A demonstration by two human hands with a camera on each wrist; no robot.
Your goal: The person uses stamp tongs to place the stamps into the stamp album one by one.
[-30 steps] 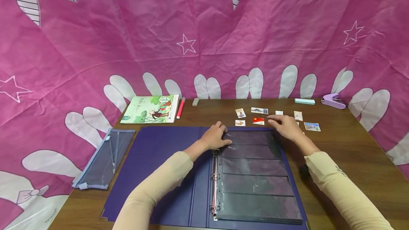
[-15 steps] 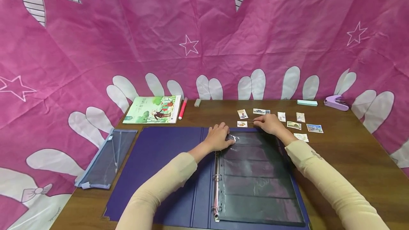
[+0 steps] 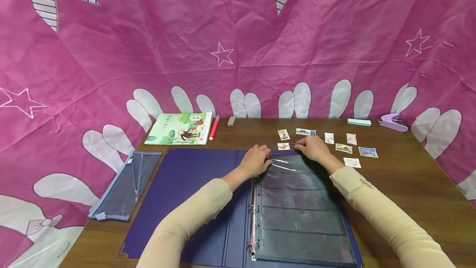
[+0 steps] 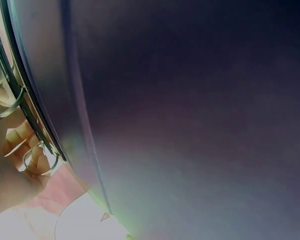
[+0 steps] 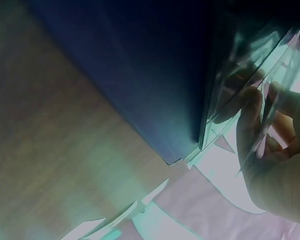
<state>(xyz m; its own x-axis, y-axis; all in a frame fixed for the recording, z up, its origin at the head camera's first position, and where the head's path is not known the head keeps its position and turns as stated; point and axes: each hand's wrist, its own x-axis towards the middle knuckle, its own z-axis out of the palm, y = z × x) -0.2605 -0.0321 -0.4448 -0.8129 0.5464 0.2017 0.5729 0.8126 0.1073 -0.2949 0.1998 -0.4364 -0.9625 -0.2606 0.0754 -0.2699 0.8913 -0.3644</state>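
A blue ring binder lies open on the table, with a clear-pocketed black page on its rings. My left hand holds the page's top inner corner, near the upper ring, and the clear film there looks lifted and shiny. In my right hand, thumb and fingers pinch thin tweezers over the page's top edge, their tips toward the left. Whether the tweezers hold a stamp is too small to tell. A small stamp lies just left of the tips. Clear film shows by my right fingers.
Several more stamps are spread behind and right of the binder. A picture book, red marker and eraser sit at the back left. A mesh zip pouch is at left; a light blue box and purple stapler at back right.
My right hand has moved left with the tweezers, from beside the red stamp to the page's top edge. The red stamp is out of sight. The film near my left hand looks more raised.
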